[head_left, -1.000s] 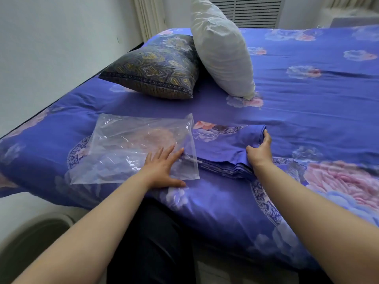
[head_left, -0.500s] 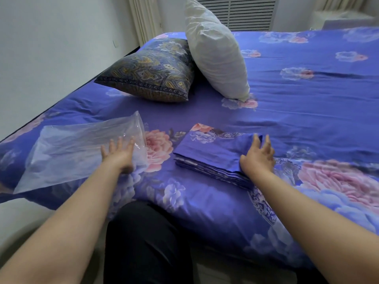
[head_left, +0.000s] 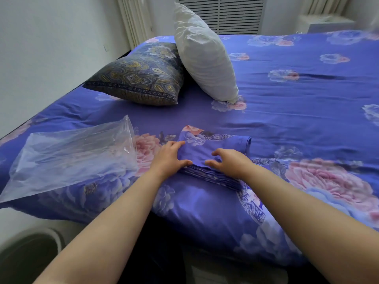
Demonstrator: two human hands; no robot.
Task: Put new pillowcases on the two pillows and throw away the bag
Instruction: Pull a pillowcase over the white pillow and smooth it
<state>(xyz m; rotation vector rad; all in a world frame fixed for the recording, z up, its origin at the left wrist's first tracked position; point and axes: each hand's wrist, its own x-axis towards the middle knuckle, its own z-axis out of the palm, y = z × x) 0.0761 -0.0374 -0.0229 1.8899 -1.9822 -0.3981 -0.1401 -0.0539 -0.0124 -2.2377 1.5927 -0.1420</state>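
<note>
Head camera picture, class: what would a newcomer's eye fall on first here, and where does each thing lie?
First, the left hand and right hand gripping the folded pillowcases at the near edge of the blue flowered bed. To their left lies the empty clear plastic bag. Farther back, a white pillow leans against a dark patterned pillow.

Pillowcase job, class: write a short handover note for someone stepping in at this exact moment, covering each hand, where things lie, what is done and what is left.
Left hand: its grip pinches the near-left corner of the folded pillowcases.
Right hand: fingers curled on top of the same stack; whether they hold cloth I cannot tell.
The stack lies on the bed near its front edge. The empty plastic bag lies to its left, untouched.
The patterned pillow and the bare white pillow lean together at the head.
Done: pillowcases are out of the bag.
Left: unfold them, cover both pillows, bin the bag.
</note>
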